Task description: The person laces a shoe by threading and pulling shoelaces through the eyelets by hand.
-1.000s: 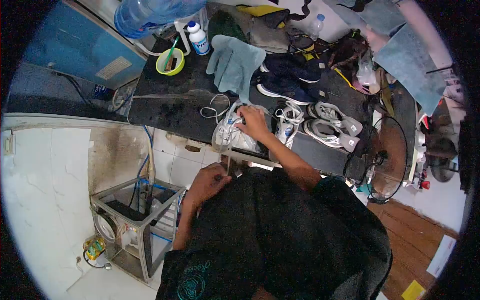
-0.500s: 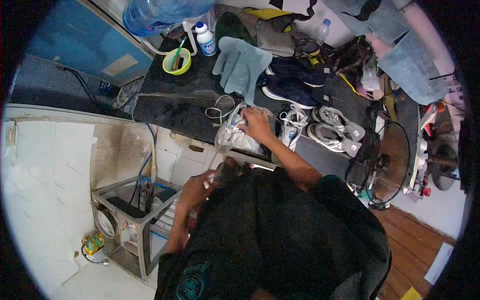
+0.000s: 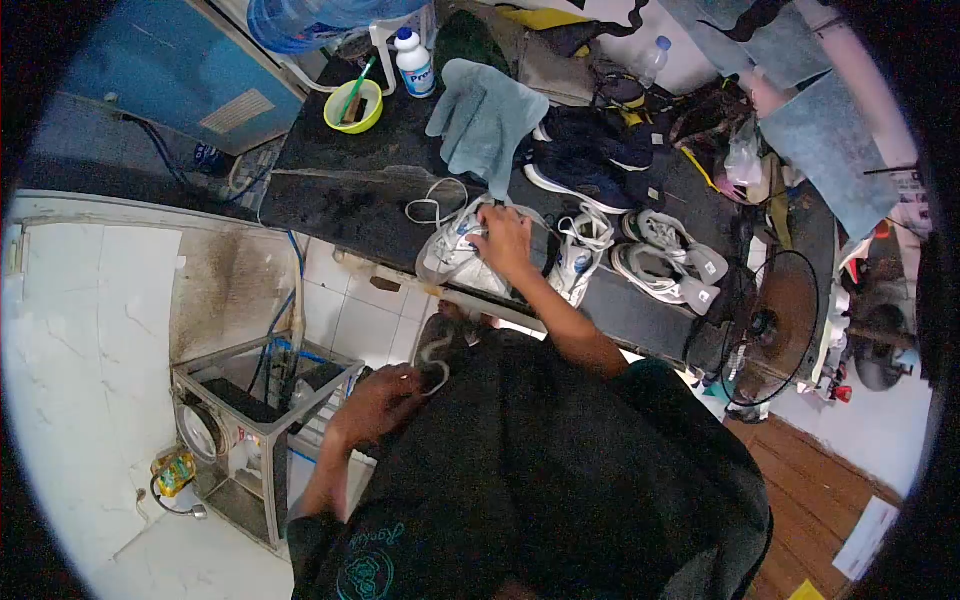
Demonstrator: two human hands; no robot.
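Observation:
A white sneaker (image 3: 445,258) with blue marks sits at the front edge of the black table. My right hand (image 3: 505,242) grips the top of it around the lacing, fingers bent over the opening. Below the table edge, my left hand (image 3: 382,402) is closed on a pale shoelace (image 3: 440,362), whose loose part curls beside the fingers. Another stretch of lace (image 3: 436,208) loops on the table left of the sneaker. Its matching sneaker (image 3: 578,258) stands just to the right, laces loosely bunched on top.
Grey-white shoes (image 3: 665,270) and dark navy shoes (image 3: 585,165) stand farther right and back. A grey cloth (image 3: 480,125) lies behind the sneaker, near a white bottle (image 3: 414,65) and a yellow-green bowl (image 3: 355,112) with a brush. A fan (image 3: 780,330) stands right; a metal-framed machine (image 3: 265,430) left.
My left hand has moved slightly down and left with the shoelace, which has gone from stretched out to slack and curled. My right hand stays on the sneaker, its fingers shifted slightly.

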